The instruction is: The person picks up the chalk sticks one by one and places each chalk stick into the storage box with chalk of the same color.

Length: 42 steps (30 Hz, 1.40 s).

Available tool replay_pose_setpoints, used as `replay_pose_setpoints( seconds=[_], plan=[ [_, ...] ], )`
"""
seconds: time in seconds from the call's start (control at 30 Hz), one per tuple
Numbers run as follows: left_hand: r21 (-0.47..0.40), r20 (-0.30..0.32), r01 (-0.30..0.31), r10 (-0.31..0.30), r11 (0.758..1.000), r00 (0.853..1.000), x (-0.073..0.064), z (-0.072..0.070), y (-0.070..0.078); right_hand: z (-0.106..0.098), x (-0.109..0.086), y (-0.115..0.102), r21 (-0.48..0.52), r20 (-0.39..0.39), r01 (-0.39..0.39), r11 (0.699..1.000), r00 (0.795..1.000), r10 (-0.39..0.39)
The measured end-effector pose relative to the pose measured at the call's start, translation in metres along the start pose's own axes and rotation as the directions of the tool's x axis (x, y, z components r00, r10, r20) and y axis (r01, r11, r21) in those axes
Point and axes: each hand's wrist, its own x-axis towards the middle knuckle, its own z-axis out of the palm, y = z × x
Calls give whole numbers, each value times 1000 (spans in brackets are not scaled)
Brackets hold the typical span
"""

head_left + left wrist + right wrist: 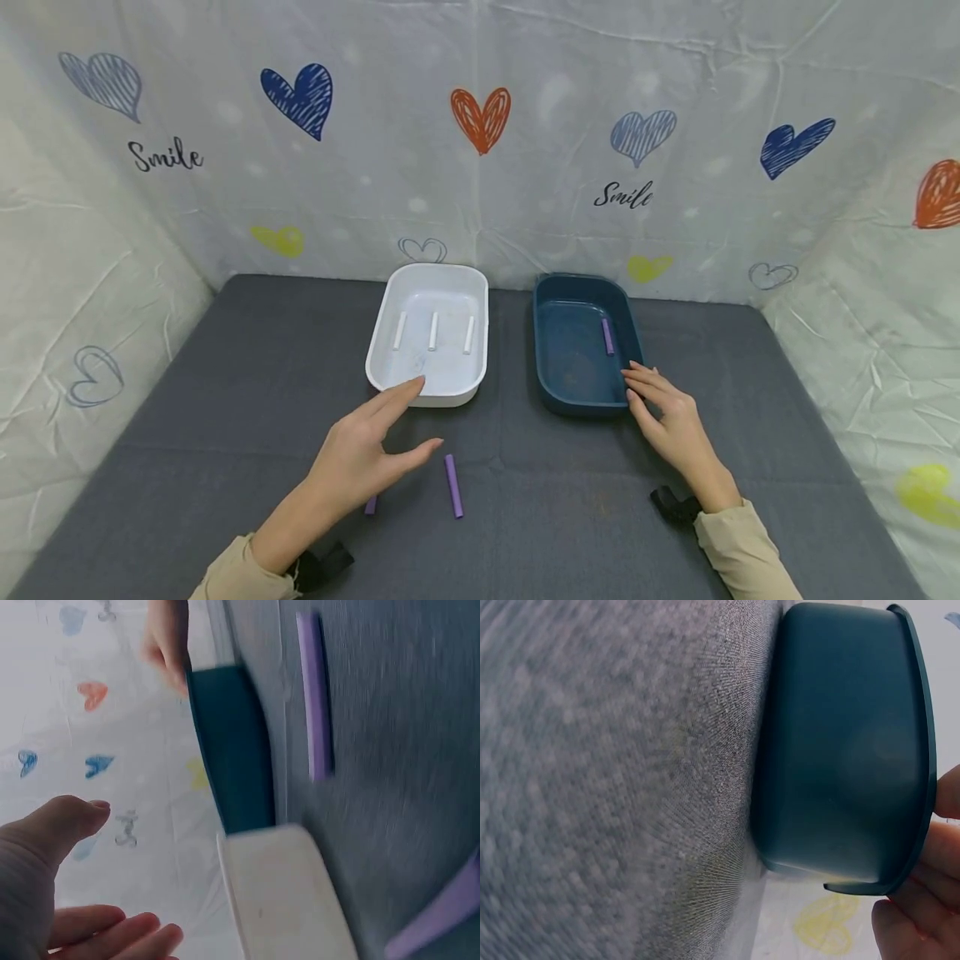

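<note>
My left hand (358,454) hovers over the table in front of the white tray (442,389), thumb and fingers spread and holding nothing. Its index fingertip overlaps the tray's front rim in the head view. Under and beside it lie two purple chalk-like sticks: one in plain sight (453,487), and another stick (371,506) mostly hidden by the hand. My right hand (671,421) touches the rim of the dark blue tray (581,407) at its front right corner, fingers extended. Inside that tray is one purple stick (607,336).
Three white sticks (432,331) stand spaced apart in the white tray. Both trays sit side by side towards the back of the grey cloth-covered table (540,517). A white curtain (390,167) printed with hearts hangs behind and along both sides.
</note>
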Motion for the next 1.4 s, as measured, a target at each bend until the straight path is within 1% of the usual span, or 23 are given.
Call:
replay_pose_setpoints(
  seconds=[0.1,0.17,0.2,0.27,0.37,0.4,0.43,0.5,0.7,0.8,0.9,1.0,1.07,1.27,1.4],
  plan=[
    [-26,35,50,-49,998,998,-6,4,9,0,0,-1,1,5,-7,1000,1000,7],
    [-28,89,101,-98,995,991,-10,8,15,0,1,-1,2,4,-5,1000,1000,5],
    [-28,125,127,-122,992,985,-12,10,17,0,1,-1,4,2,-3,1000,1000,3],
    [-26,206,184,-175,983,963,-16,14,22,0,0,-1,5,-3,4,1000,1000,-4],
    [-1,318,255,-241,967,917,-22,21,27,0,1,-1,10,-13,19,1000,1000,-19],
    [2,346,273,-257,962,902,-24,23,28,0,1,0,12,-16,25,1000,1000,-25],
    [8,366,286,-269,958,891,-25,25,28,0,1,0,14,-19,29,999,999,-29],
    [23,397,303,-287,953,872,-29,29,28,0,2,0,17,-21,34,999,999,-34],
    [28,463,329,-304,944,833,-37,36,32,0,1,0,18,-15,23,1000,1000,-23],
    [29,482,340,-312,940,819,-39,40,33,0,1,0,18,-10,15,1000,1000,-15],
    [27,487,358,-325,933,810,-40,42,33,0,1,-1,16,-9,11,1000,1000,-11],
    [31,481,368,-336,929,809,-41,44,34,0,0,-1,13,-12,12,1000,1000,-12],
    [34,469,365,-338,930,816,-41,45,34,-1,0,-1,13,-12,12,1000,1000,-12],
    [26,432,337,-314,941,845,-42,48,32,-1,0,0,13,-11,8,1000,1000,-8],
    [18,422,324,-301,946,855,-43,48,31,0,0,-1,18,-10,9,1000,1000,-9]
  ],
)
